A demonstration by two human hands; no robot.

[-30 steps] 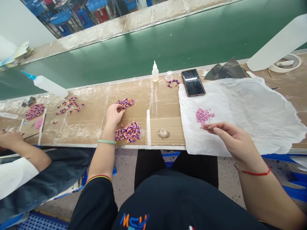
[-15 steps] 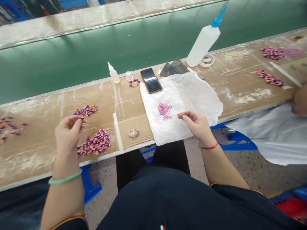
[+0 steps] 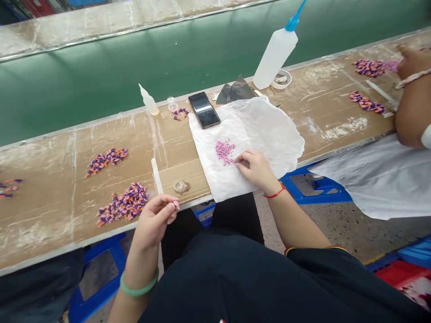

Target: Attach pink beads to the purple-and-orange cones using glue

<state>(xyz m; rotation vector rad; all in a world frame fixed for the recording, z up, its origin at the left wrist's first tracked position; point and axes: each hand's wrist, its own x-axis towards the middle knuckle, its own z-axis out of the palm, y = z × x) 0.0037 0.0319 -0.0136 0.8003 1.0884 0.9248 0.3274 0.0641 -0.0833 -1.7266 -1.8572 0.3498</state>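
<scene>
Worn brown cardboard bench top: matt, scuffed. Crinkled white tissue paper sheet. Glossy black glass phone. Translucent white plastic squeeze bottle.

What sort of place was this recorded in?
Most likely a factory assembly line for small parts. A long green conveyor belt runs behind the cardboard-topped bench, sorted piles of purple pieces and pink beads lie on it, and a co-worker's arm reaches similar piles further along.

Left hand pinching piece, right hand at beads (pink)
</scene>
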